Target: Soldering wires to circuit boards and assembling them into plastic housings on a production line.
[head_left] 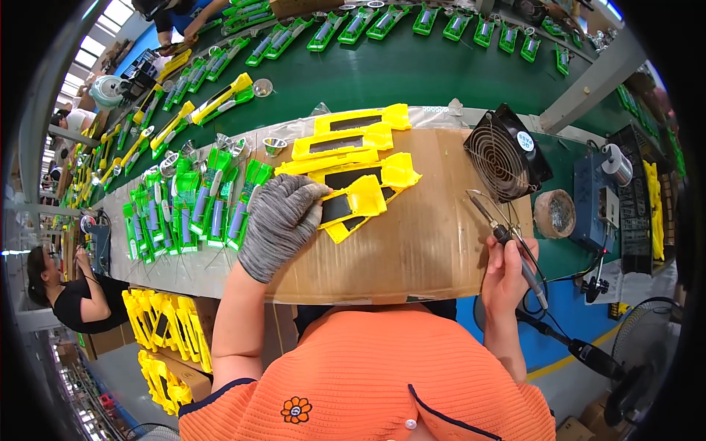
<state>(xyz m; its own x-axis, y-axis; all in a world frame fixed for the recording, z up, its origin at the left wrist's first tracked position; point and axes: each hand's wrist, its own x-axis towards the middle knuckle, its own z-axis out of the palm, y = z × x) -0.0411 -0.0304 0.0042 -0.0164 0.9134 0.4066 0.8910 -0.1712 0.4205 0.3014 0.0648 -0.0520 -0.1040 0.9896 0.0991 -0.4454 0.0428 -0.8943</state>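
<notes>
An electronics assembly workshop is showing here: rows of identical green casings (357,27) are lining a long green surface (353,77). A soldering iron (503,234) and solder spool (616,165) are indicating wiring work, while a co-worker (68,298) is sharing the floor.

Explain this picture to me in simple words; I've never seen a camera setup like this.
There is no robot here, just a person working with two hands. The one picture comes from a wide, curved-lens camera on the person's head, looking down, so straight edges bend and the orange shirt fills the bottom.

The left hand, in a grey glove, holds the left end of a yellow casing with a dark panel. The bare right hand holds what looks like a soldering iron, tip pointing up and away.

Under the work is a cardboard sheet. More yellow casings lie farther back on it. Green parts crowd together on the left, and a black fan stands on the right.
</notes>
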